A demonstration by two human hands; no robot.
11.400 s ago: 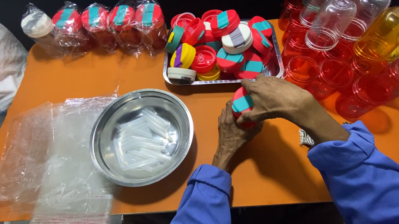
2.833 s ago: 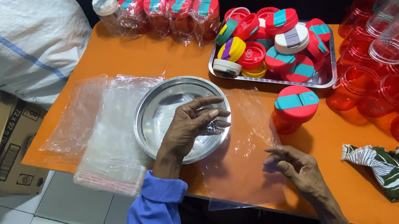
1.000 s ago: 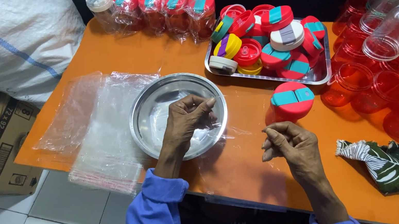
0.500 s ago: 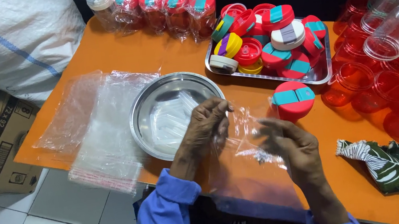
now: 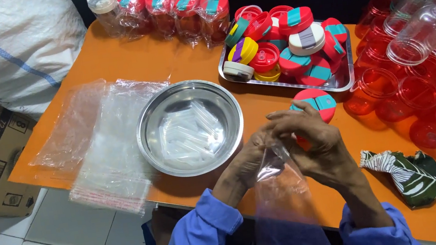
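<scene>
Two stacks of flat clear plastic bags (image 5: 104,141) lie at the left of the orange tabletop (image 5: 123,56), overhanging the near edge, likely so single bags peel off easily. Just right of them sits a round steel bowl (image 5: 190,127) with short clear tubes (image 5: 188,135) loose inside, kept within reach of the left hand. Behind it along the far edge, a row of bagged jars (image 5: 167,4) with red-and-teal lids looks like finished pieces set out of the way. Centre front, both hands meet on one clear bag (image 5: 281,187): left hand (image 5: 249,161) pinches the bag's mouth from the left, right hand (image 5: 311,140) closes over it from the right, fingers together on the film, bag body hanging down toward the blue sleeves (image 5: 201,244). Held up off the tabletop, probably so the mouth can be worked open; whether anything is inside, cannot tell. Just behind the right hand stands one red jar with a teal-banded lid (image 5: 315,103), apart from the rest. Further back a metal tray (image 5: 346,82) piles loose lids (image 5: 286,44), red, teal, yellow, white. Right of the hands a leaf-print cloth (image 5: 407,175) lies crumpled. Far right, red and clear plastic cups (image 5: 420,65) cluster mouth-up and tipped, unlidded stock.
</scene>
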